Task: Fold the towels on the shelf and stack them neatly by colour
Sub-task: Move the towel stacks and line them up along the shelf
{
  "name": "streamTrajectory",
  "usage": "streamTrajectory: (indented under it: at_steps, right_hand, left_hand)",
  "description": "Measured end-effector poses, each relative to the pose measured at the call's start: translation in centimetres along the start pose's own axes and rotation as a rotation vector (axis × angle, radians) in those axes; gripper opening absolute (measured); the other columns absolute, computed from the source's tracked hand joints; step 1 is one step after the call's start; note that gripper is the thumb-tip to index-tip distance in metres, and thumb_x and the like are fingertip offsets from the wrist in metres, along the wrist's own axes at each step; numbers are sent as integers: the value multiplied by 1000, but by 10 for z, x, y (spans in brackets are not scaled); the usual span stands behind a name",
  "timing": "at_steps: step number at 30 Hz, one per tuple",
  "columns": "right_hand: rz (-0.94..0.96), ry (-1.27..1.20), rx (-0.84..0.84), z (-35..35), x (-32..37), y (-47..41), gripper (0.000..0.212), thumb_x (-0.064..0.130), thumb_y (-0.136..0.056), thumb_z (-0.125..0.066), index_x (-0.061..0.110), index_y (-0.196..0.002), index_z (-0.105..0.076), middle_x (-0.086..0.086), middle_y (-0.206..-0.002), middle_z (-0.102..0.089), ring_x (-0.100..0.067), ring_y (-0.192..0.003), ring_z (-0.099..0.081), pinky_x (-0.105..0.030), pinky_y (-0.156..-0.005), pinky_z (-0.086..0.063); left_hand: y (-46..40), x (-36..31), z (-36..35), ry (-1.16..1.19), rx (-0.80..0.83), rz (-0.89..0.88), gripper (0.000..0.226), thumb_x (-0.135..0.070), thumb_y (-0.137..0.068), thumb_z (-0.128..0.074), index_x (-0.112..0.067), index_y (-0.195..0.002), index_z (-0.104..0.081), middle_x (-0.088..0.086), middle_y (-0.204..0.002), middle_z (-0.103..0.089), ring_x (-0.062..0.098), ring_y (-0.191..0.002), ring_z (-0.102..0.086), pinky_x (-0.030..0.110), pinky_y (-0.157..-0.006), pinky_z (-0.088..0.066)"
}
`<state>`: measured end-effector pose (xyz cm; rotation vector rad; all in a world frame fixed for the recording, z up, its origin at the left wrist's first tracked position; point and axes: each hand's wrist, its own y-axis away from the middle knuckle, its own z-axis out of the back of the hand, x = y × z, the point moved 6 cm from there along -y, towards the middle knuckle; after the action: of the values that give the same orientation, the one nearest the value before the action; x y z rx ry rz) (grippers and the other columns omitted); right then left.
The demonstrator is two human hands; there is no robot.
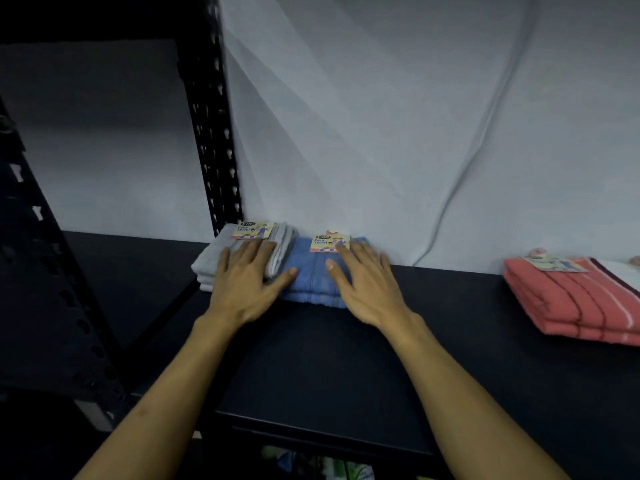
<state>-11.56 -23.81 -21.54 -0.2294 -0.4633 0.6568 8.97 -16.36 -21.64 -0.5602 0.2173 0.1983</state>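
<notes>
A stack of folded grey towels (211, 263) lies at the back left of the black shelf (311, 368), with a paper label on top. Right beside it, touching, lies a folded blue towel (311, 275), also labelled. My left hand (247, 282) lies flat with straight fingers across the grey stack, its thumb reaching onto the blue towel. My right hand (363, 285) presses flat on the right part of the blue towel. A stack of folded red striped towels (575, 299) sits at the far right of the shelf.
A black perforated upright (214, 133) of the shelf frame stands just behind the grey stack. A second upright (52, 258) runs down the left. A pale wall with a thin cable (485, 126) is behind. Bare shelf surface lies between the blue and red towels.
</notes>
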Motion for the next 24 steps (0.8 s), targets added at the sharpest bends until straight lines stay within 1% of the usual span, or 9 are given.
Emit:
streamTrajectory:
  at_steps: [4, 7, 11, 14, 16, 18, 20, 22, 24]
  right_hand:
    - [-78, -100, -116, 42, -29, 39, 62, 54, -105, -28, 19, -156, -32, -1, -163, -30, -17, -153, -16, -41, -126, -5]
    - [-133, -34, -202, 75, -59, 86, 56, 49, -105, -37, 17, -151, -40, -1, -156, -41, -17, -148, -27, -38, -125, -10]
    - [-252, 105, -309, 136, -116, 160, 46, 37, -105, -45, 13, -144, -50, -5, -145, -53, -22, -136, -42, -36, -118, -25]
    - [-359, 232, -409, 191, -164, 212, 41, 33, -103, -47, 12, -138, -54, -10, -134, -61, -32, -124, -52, -44, -107, -39]
    - [-483, 313, -430, 222, -197, 245, 42, 33, -102, -49, 11, -137, -54, -12, -133, -60, -37, -121, -52, -47, -102, -41]
    - [-628, 384, -413, 245, -226, 275, 44, 31, -100, -50, 8, -137, -53, -18, -134, -58, -40, -123, -49, -49, -102, -39]
    - [-759, 400, -386, 261, -253, 301, 44, 30, -100, -50, 6, -136, -54, -21, -133, -58, -42, -123, -47, -48, -101, -38]
    - [-847, 338, -363, 273, -279, 319, 44, 27, -98, -53, 4, -135, -56, -23, -133, -57, -43, -125, -46, -47, -102, -37]
    - [-900, 207, -380, 285, -302, 330, 44, 23, -93, -57, 1, -131, -60, -24, -132, -59, -42, -126, -47, -43, -104, -39]
  left_hand:
    - [7, -55, 9, 160, -7, -24, 82, -69, -96, -39, -20, -160, -22, 8, -169, -11, 24, -156, -9, 43, -126, -10]
    - [17, -134, -1, 324, 80, -131, 77, -65, -98, -41, -21, -158, -24, 4, -170, -8, 21, -156, -8, 41, -125, -12]
    - [38, -253, -34, 523, 286, -304, 70, -61, -100, -43, -20, -156, -31, 5, -167, -22, 20, -154, -17, 37, -125, -17]
    - [61, -341, -55, 629, 384, -423, 57, -50, -104, -43, -16, -149, -41, 4, -153, -45, 24, -142, -39, 38, -117, -32]
    - [80, -395, -66, 706, 471, -448, 57, -48, -105, -42, -15, -150, -40, 5, -152, -47, 25, -139, -43, 42, -114, -36]
    - [98, -439, -73, 781, 556, -448, 57, -47, -105, -42, -14, -152, -39, 6, -153, -47, 24, -141, -42, 39, -114, -35]
    - [111, -473, -77, 851, 656, -391, 52, -45, -105, -43, -15, -148, -42, 6, -151, -49, 24, -140, -43, 30, -106, -35]
    - [119, -498, -84, 894, 747, -302, 46, -43, -106, -42, -16, -143, -48, 6, -145, -53, 25, -136, -46, 27, -96, -33]
    - [122, -517, -95, 902, 801, -231, 43, -43, -106, -41, -16, -138, -51, 6, -140, -57, 26, -133, -49, 28, -94, -36]
